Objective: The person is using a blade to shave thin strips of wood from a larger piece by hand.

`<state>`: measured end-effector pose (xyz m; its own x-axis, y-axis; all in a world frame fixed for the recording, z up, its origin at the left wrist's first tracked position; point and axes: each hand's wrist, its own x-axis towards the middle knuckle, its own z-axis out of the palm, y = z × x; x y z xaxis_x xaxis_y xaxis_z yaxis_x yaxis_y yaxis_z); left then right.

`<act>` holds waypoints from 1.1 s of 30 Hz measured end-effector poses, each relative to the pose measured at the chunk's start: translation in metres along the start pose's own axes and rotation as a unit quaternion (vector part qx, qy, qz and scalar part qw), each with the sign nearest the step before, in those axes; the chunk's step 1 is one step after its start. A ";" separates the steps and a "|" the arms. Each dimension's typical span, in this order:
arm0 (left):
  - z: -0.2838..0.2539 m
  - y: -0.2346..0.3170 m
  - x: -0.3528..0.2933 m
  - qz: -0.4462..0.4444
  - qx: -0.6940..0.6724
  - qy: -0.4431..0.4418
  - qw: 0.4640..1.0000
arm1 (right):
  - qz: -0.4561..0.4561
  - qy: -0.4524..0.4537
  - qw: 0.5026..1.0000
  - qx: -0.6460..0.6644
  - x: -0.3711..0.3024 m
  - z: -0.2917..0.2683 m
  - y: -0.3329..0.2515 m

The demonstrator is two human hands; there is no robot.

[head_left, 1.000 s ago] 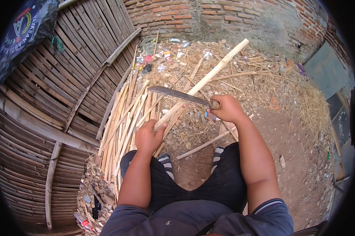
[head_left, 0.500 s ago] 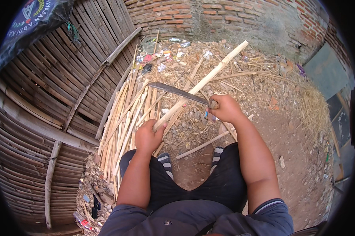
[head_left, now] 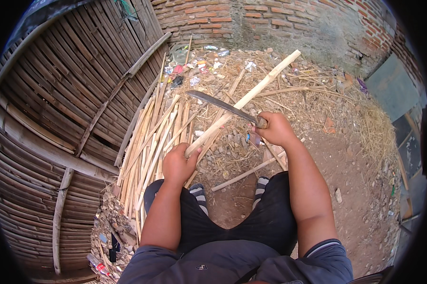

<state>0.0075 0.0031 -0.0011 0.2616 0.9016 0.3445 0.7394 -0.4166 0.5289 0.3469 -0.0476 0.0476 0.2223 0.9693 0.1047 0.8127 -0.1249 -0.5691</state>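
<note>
My left hand (head_left: 178, 164) is closed round the near end of a long pale wooden strip (head_left: 259, 87), which slants up and away to the right. In my right hand (head_left: 276, 128) is the handle of a machete (head_left: 218, 102), its dark curved blade pointing left and lying across the strip around its middle. The blade appears to touch the strip's upper face. Both hands are in front of my knees, the right one a little farther out. The fingers of my left hand are partly hidden under the strip.
Many split wooden strips (head_left: 152, 142) lie piled at the left beside a bamboo-slat wall (head_left: 48, 104). One loose stick (head_left: 244, 175) rests on the dirt between my feet. Straw and litter (head_left: 204, 71) cover the ground toward the brick wall (head_left: 279, 21). A grey panel (head_left: 393, 85) leans at the right.
My right hand and the machete have shifted slightly right and toward me along the strip. The strip and my left hand stay almost in place.
</note>
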 end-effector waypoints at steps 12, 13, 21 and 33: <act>-0.001 0.002 0.000 0.000 -0.005 0.003 1.000 | -0.036 0.000 0.999 -0.020 0.000 0.006 0.003; -0.002 0.004 0.000 0.001 -0.006 0.007 1.000 | -0.041 0.007 0.999 -0.020 0.000 0.006 0.003; -0.002 0.005 0.001 -0.013 0.012 -0.015 1.000 | -0.016 0.029 0.999 0.018 0.003 0.002 0.016; -0.004 0.004 0.000 -0.015 0.005 -0.010 1.000 | -0.032 0.006 0.999 -0.019 -0.001 0.001 -0.005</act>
<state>0.0079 0.0010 0.0034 0.2522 0.9155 0.3134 0.7531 -0.3891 0.5305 0.3424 -0.0479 0.0493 0.1752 0.9731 0.1498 0.8453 -0.0706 -0.5297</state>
